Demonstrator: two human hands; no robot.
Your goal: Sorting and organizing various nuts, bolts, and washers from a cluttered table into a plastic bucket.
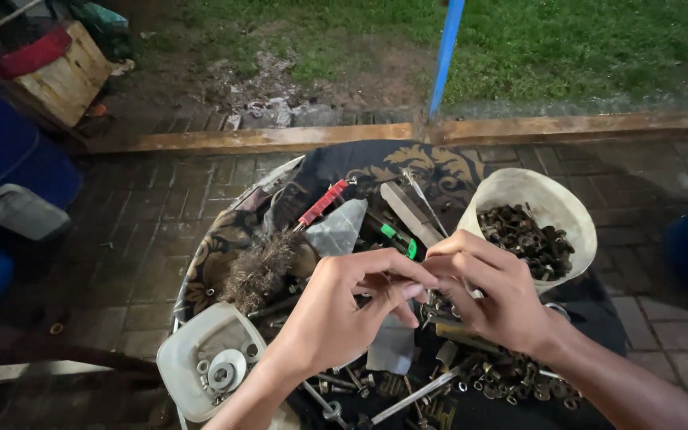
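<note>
Pinching something small, too hidden to identify, between left hand [336, 318] and right hand [491, 291] fingertips, steadying it near the nut-filled tub [575, 219].

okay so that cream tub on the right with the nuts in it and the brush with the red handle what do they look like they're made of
The cream tub looks like thin matte plastic: its rim bends slightly. The nuts inside seem dull, dark steel, perhaps rusty or oily. The brush has frizzy brownish wire-like bristles and what looks like a red plastic handle.
</note>
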